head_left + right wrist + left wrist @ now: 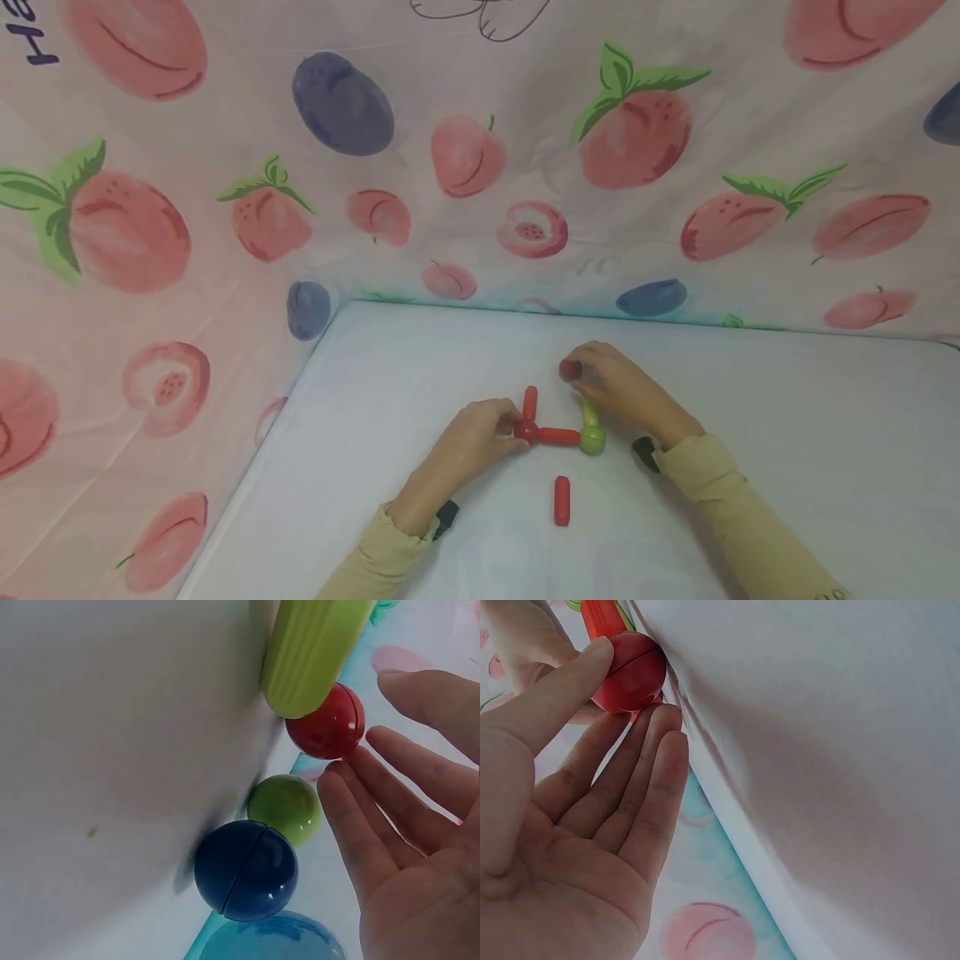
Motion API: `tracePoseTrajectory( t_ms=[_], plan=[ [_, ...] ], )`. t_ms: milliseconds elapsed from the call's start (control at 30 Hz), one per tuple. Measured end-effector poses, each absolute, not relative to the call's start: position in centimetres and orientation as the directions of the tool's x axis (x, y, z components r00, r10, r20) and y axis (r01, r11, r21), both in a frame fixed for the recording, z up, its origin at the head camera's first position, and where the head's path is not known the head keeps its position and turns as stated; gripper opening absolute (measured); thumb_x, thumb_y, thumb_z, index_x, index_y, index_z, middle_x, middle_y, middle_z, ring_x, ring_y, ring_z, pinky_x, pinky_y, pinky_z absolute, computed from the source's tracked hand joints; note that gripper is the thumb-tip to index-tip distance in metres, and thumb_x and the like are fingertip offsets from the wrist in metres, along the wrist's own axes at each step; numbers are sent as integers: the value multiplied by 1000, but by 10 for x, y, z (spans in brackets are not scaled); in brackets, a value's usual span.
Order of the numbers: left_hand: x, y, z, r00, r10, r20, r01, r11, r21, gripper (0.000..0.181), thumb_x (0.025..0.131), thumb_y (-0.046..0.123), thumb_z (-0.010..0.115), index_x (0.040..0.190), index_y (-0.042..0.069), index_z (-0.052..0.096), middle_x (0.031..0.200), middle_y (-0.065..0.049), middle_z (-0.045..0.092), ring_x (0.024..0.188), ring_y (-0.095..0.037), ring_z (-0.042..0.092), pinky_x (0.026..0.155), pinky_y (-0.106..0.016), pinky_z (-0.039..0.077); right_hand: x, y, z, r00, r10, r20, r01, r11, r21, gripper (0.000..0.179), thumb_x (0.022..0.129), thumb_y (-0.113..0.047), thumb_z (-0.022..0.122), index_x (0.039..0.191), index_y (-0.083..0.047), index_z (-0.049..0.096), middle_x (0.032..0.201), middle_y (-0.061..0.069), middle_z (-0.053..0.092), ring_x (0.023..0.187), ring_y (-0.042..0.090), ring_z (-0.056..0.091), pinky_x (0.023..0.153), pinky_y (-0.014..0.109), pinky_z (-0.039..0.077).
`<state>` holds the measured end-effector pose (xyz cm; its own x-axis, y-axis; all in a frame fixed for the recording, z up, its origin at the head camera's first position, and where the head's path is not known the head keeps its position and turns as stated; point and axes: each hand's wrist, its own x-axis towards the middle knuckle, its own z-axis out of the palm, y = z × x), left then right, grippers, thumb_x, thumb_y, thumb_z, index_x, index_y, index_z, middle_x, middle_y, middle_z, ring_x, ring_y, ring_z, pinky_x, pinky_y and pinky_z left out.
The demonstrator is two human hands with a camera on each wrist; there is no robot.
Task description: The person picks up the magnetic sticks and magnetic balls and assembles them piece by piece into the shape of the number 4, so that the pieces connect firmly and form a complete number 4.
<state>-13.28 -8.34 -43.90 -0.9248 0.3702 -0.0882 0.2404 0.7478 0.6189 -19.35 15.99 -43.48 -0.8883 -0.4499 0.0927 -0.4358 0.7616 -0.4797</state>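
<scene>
Building a ball-and-rod frame (558, 437), by the look of it.
In the head view, the red corner ball (527, 430) is held by the left hand (474, 433); the far red ball (570, 370) is met by the right hand (618, 383), and 1 spare red rod (562, 501) is seen nearside. In the left wrist view, the corner ball is pinched by thumb and fingers. In the right wrist view, fingers are extended, thumb apart; lining up with the green rod (307, 660) seems called for, though crowding by 1 blue ball (246, 870) is possible.

Between the sleeves (386, 546), a loose red rod (562, 501) blocks the middle, leaving passage either side.
</scene>
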Motion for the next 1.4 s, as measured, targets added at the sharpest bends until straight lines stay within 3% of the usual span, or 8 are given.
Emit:
tracePoseTrajectory(
  t_ms=[1400],
  plan=[
    [-133, -84, -438, -913, 397, -89, 258, 733, 629, 25, 83, 21, 81, 104, 16, 68, 93, 6, 71, 88, -8, 65, 82, -25, 56, -209, 145, -431, -904, -421, -69, -341, 810, -477, 32, 90, -12, 74, 120, -5, 67, 107, 5, 66, 108, 24, 63, 99, 43, 52]
  ],
)
